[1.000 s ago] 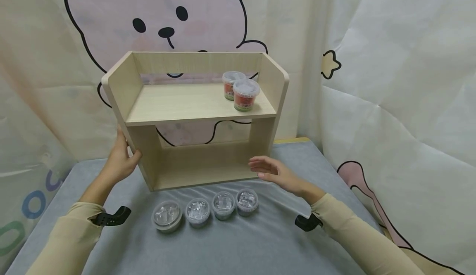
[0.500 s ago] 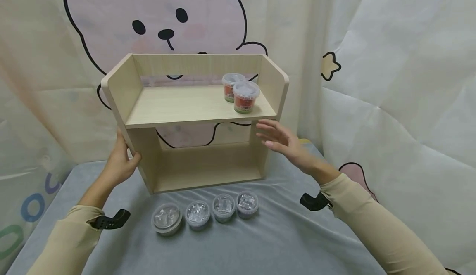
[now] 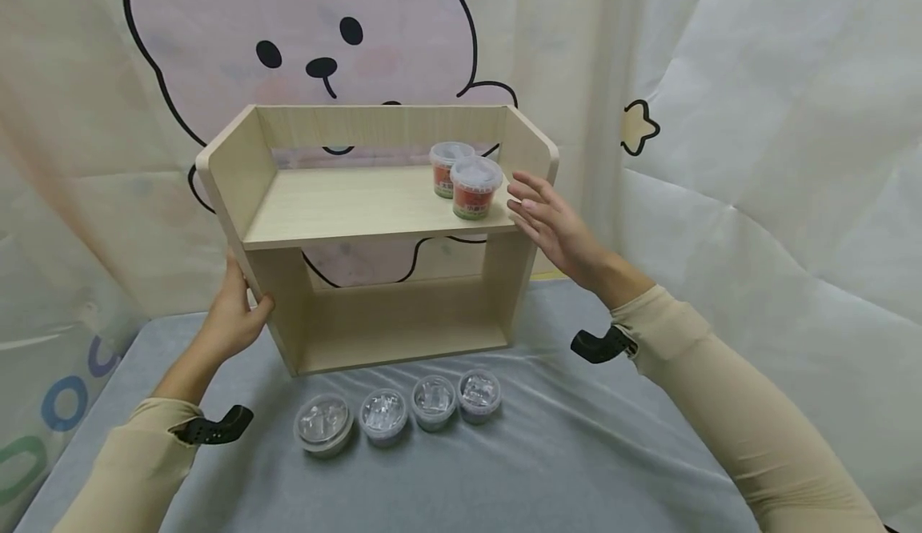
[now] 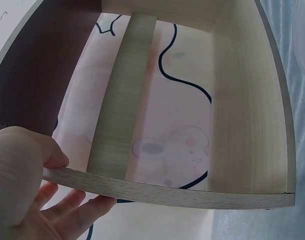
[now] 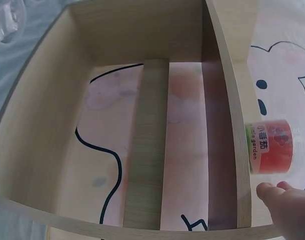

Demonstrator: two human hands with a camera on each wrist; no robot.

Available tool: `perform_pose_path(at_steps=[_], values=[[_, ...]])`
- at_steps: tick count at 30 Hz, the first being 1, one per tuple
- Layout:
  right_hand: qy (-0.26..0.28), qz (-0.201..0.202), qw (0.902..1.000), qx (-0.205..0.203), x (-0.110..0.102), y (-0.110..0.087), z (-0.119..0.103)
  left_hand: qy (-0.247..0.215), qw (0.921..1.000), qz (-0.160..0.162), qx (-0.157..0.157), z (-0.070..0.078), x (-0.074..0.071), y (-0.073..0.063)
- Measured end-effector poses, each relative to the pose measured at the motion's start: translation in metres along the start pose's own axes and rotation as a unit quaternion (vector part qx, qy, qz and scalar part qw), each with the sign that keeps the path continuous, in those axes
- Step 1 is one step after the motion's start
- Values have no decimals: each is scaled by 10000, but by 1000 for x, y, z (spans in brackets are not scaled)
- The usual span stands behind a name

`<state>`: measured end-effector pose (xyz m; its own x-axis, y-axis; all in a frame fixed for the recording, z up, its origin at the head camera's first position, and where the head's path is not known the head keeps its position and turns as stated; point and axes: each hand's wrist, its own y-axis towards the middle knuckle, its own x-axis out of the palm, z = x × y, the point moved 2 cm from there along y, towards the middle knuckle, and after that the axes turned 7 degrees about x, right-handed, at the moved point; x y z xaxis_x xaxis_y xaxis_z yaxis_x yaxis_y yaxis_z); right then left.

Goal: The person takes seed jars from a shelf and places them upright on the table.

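Head: I am seeing one wooden shelf [image 3: 338,205], centre, left hand [image 3: 234,317] gripping its left side; two red-labelled cups [image 3: 442,179] standing on its board, upper centre; right hand [image 3: 556,225], fingers extended, hovering near the front cup [image 3: 473,201]; four clear tubs [image 3: 434,398] sitting lower centre. Left wrist: thumb [image 4: 53,154] and fingers pinching the panel edge [image 4: 162,194], lower left. Right wrist: one cup [image 5: 276,147] showing at right, fingertips [image 5: 266,191] just below.

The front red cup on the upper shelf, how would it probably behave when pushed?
Pushed high, the front red cup might tip, since its base looks narrower than its lid. Toppled, it could roll, because its body is round. Its smooth, plastic-looking side may be slippery.
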<state>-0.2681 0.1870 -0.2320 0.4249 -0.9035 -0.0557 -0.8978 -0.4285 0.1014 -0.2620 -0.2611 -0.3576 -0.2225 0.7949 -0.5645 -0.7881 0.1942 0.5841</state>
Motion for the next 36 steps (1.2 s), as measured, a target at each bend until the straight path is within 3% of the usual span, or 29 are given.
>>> perform_pose_path(at_steps=[14, 36], values=[[125, -22, 9997, 188, -3, 32, -7, 1, 10000, 19, 22, 2, 0, 2], [29, 80, 9977, 676, 0, 55, -6, 3, 10000, -25, -21, -3, 3, 1]])
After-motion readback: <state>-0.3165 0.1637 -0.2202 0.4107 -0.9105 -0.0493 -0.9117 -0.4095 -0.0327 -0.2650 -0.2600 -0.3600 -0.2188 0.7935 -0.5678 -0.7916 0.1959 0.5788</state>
